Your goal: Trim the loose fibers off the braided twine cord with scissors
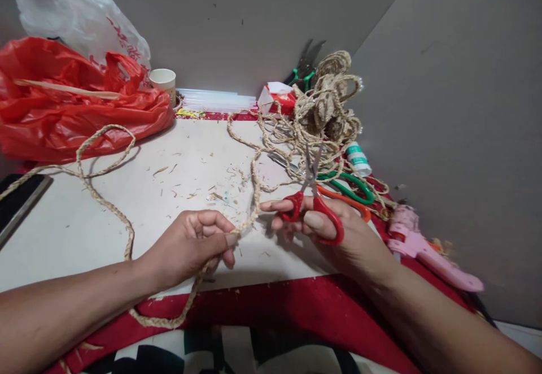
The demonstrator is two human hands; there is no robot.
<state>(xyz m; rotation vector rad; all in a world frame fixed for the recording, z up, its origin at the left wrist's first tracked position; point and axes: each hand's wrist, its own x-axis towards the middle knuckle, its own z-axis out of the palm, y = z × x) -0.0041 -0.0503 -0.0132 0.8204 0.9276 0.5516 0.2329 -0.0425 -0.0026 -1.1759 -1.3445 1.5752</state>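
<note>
A braided straw cord (256,185) runs across the work surface in loops. My left hand (190,241) pinches it between thumb and fingers near the middle of the view, and a length hangs below toward the red cloth. In my right hand (322,221) are small red-handled scissors (311,193), with thumb and a finger through the loops. Their blades point away from me and stand slightly apart, with no cord between them. The right index finger reaches to the cord, at or very near it. Behind the scissors lies a tangled heap of the same cord (322,114).
Green-handled scissors (351,187) and an orange handle (345,200) lie beside the heap. A pink glue gun (432,255) is at right. At left are a red plastic bag (76,108), a paper cup (163,83) and a phone (21,204). Straw scraps litter the white board (169,216).
</note>
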